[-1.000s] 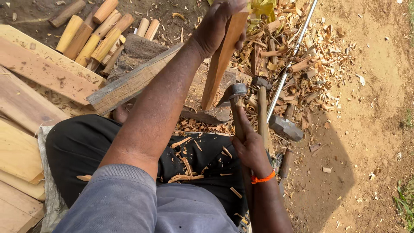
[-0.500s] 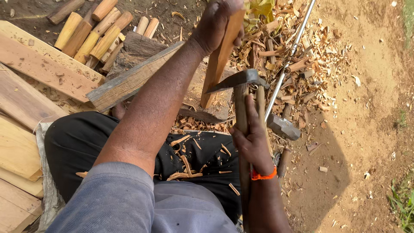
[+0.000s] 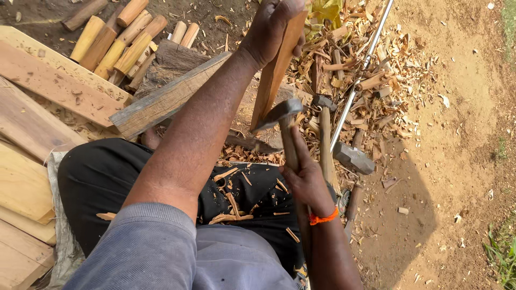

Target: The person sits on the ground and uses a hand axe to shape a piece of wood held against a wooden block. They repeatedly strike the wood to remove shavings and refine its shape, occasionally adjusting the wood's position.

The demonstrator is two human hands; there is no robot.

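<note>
We note our left hand (image 3: pixel 274 29) clenched on the top of a wooden stick (image 3: pixel 275 72) held upright, its top cut off by the upper frame edge; our right hand (image 3: pixel 306 177) grips the handle of an adze (image 3: pixel 279 115), blade against the stick's lower end; the stick's foot is hard to make out among shavings (image 3: pixel 344 75); a hammer (image 3: pixel 352 157) lies just right; round billets (image 3: pixel 123 40) upper left, planks (image 3: pixel 32 134) at the left edge.

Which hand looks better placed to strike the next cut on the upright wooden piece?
Right. The right hand grips the adze with its blade at the wooden piece; the left hand is occupied holding that piece upright.
</note>
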